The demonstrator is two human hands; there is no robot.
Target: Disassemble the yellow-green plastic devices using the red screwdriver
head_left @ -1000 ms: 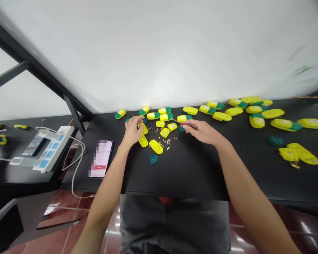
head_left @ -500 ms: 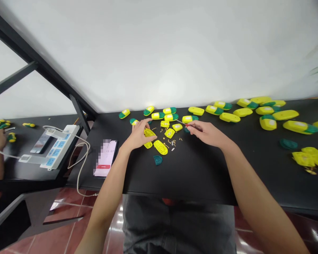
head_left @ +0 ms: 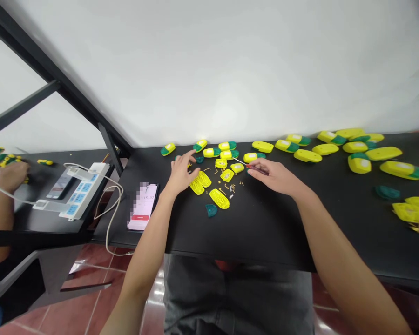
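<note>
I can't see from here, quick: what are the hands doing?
Left hand: open, holding nothing.
Right hand: closed, holding a small red-handled screwdriver.

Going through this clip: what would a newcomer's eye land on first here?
The bright yellow-and-green plastic cases strewn along the back of the black table stand out first. At the centre, opened yellow shells and tiny brass parts lie between the hands: the left hand hovers over them, and the right hand holds a small red-handled screwdriver.

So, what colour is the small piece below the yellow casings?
The piece is dark teal; head view.
</note>
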